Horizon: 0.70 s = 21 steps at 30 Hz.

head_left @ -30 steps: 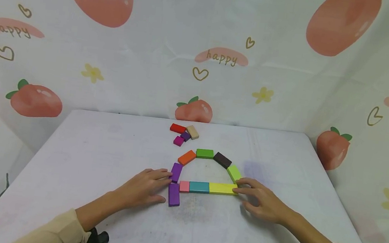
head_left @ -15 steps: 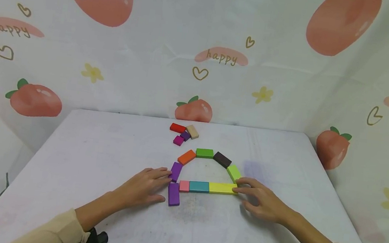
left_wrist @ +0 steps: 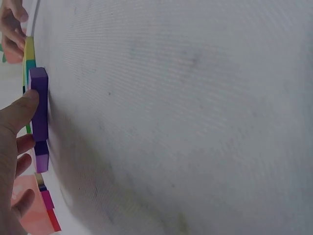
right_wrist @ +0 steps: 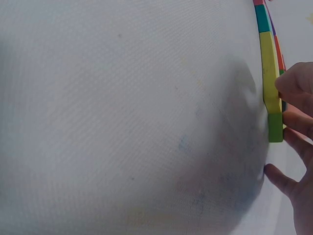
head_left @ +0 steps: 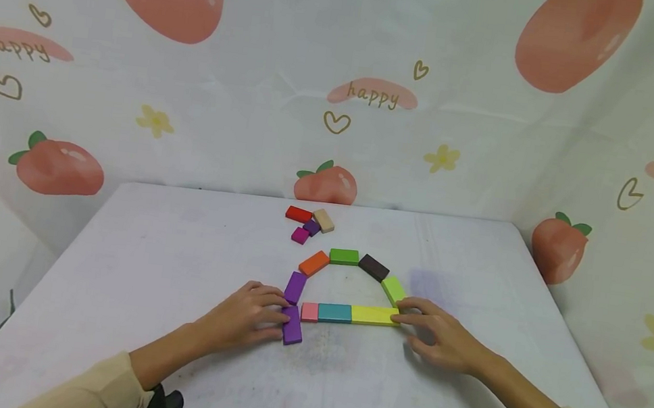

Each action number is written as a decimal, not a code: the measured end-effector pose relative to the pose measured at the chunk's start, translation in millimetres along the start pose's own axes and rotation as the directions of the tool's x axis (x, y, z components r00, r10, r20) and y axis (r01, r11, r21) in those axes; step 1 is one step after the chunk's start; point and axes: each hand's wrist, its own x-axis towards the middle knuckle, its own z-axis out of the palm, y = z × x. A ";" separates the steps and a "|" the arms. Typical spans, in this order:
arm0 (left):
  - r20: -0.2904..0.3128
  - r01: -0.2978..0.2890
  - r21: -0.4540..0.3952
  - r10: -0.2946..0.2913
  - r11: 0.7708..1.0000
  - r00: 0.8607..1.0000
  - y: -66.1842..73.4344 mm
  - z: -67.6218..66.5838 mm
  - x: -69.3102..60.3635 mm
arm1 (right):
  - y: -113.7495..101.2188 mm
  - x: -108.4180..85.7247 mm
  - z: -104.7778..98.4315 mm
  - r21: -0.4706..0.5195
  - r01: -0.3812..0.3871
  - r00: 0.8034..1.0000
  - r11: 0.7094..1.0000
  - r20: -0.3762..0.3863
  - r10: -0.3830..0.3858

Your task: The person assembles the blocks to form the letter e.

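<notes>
My left hand point(head_left: 246, 316) lies at the left side of the lower purple block point(head_left: 293, 328), thumb and fingers loosely bent. Its thumb touches that block point(left_wrist: 40, 105) in the left wrist view. The upper purple block point(head_left: 295, 288) stands just beyond, its lower end near my fingertips. On the other side, my right hand point(head_left: 440, 333) rests its fingertips at the end of the yellow block point(head_left: 374, 316) and the lime-green block point(head_left: 394, 291). Pink point(head_left: 310, 312) and teal point(head_left: 335, 312) blocks continue the straight row leftward from the yellow one.
Orange point(head_left: 314, 263), green point(head_left: 344, 256) and black point(head_left: 373, 267) blocks form the top of an arch above the row. Behind it lie red point(head_left: 298, 214), beige point(head_left: 323, 220), dark purple point(head_left: 312, 228) and magenta point(head_left: 300, 235) blocks on the white table point(head_left: 188, 235).
My left hand has shifted slightly, its fingers moving from beside the upper purple block to the lower one, with the thumb closer to it. The right hand has stayed still.
</notes>
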 end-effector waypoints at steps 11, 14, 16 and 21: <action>-0.043 -0.019 0.041 0.021 0.999 0.999 0.7 0.3 2.7 | 0.2 -0.5 0.0 -0.004 0.011 1.000 1.000 -0.010 -0.011; -0.045 -0.016 0.040 0.017 0.999 0.999 2.0 -0.4 3.2 | 0.4 -0.6 0.2 -0.005 0.013 1.000 1.000 -0.011 -0.013; -0.048 -0.013 0.038 0.015 0.999 0.999 2.7 -0.6 3.3 | 0.6 -0.7 0.4 -0.004 0.011 1.000 1.000 -0.010 -0.011; -0.054 -0.009 0.029 0.010 1.000 0.999 3.2 -0.2 3.6 | 0.7 -0.8 0.4 -0.003 0.007 1.000 1.000 -0.006 -0.007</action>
